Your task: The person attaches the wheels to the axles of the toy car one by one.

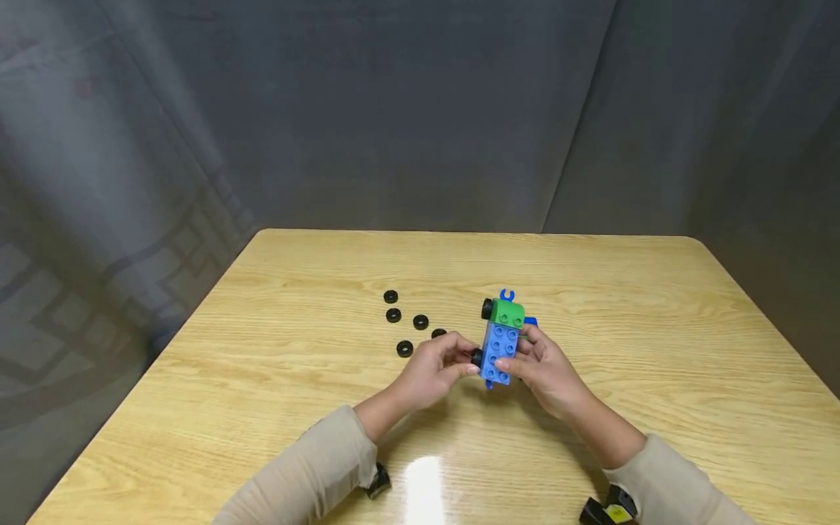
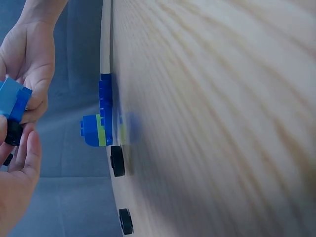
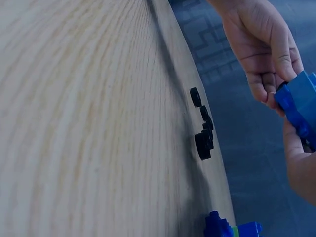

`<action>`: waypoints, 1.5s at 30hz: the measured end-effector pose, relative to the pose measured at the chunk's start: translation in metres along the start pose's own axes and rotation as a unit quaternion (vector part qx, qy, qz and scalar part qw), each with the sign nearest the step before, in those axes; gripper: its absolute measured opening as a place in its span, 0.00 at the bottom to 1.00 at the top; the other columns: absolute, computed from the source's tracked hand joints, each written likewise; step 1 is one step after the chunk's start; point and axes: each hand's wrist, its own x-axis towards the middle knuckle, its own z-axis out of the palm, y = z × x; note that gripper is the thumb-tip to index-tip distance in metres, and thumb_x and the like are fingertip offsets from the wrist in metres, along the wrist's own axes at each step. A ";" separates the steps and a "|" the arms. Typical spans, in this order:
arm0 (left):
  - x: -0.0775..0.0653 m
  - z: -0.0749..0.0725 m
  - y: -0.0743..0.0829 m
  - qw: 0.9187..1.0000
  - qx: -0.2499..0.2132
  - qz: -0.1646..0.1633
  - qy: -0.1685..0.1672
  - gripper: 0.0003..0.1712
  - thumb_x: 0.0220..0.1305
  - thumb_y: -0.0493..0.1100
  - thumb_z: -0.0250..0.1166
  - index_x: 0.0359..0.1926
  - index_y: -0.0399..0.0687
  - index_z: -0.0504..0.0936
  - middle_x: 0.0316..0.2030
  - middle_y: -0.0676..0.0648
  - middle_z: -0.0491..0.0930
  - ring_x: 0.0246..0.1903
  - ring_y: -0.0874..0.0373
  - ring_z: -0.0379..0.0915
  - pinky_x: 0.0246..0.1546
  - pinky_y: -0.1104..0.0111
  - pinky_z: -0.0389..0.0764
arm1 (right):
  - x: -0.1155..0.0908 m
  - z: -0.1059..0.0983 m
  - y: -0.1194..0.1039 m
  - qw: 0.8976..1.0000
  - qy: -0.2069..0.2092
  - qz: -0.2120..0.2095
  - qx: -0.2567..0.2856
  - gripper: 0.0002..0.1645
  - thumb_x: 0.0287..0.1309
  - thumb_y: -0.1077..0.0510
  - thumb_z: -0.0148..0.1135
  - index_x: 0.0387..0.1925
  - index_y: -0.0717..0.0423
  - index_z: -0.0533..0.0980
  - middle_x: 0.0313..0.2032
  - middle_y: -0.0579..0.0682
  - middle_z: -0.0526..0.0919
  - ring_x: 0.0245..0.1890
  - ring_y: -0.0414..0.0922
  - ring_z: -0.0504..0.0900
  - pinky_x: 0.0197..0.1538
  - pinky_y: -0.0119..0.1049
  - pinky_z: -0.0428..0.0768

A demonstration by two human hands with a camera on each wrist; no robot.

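Observation:
A toy block vehicle, with light blue studded bricks, a green brick at its far end and a blue hook, is held above the table. My right hand grips it from the right side, thumb on top of the blue bricks. On the other side my left hand pinches a black wheel at the vehicle's near left corner. A second black wheel sits by the green brick. The left wrist view shows the wheel between the left fingers, under the blue base.
Several loose black wheels lie on the wooden table left of the vehicle. Behind the right hand is another blue block piece, which shows with a yellow-green layer in the left wrist view. A grey curtain hangs behind.

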 end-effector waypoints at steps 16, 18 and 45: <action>0.004 0.004 0.000 0.999 -0.025 -0.040 0.016 0.17 0.51 0.31 0.61 0.44 0.37 0.71 0.38 0.45 0.75 0.35 0.58 0.73 0.34 0.74 0.75 | -0.005 0.001 0.008 0.999 -0.009 0.028 -0.030 0.46 0.44 0.73 0.58 0.60 0.69 0.42 0.47 0.62 0.67 0.42 0.44 0.75 0.44 0.35 0.74; 0.004 0.004 0.002 0.998 -0.033 -0.046 0.015 0.18 0.50 0.31 0.61 0.45 0.38 0.71 0.40 0.45 0.75 0.36 0.57 0.73 0.35 0.74 0.75 | -0.006 0.001 0.008 0.999 -0.003 0.026 -0.037 0.45 0.44 0.73 0.57 0.60 0.69 0.42 0.47 0.63 0.67 0.42 0.44 0.75 0.44 0.35 0.74; -0.003 -0.040 -0.013 0.998 0.021 -0.024 0.058 0.17 0.50 0.30 0.61 0.43 0.31 0.70 0.38 0.36 0.74 0.36 0.53 0.73 0.37 0.72 0.74 | -0.017 -0.011 0.000 0.995 0.055 0.031 -0.075 0.43 0.45 0.72 0.57 0.60 0.68 0.46 0.44 0.56 0.65 0.41 0.41 0.72 0.40 0.29 0.74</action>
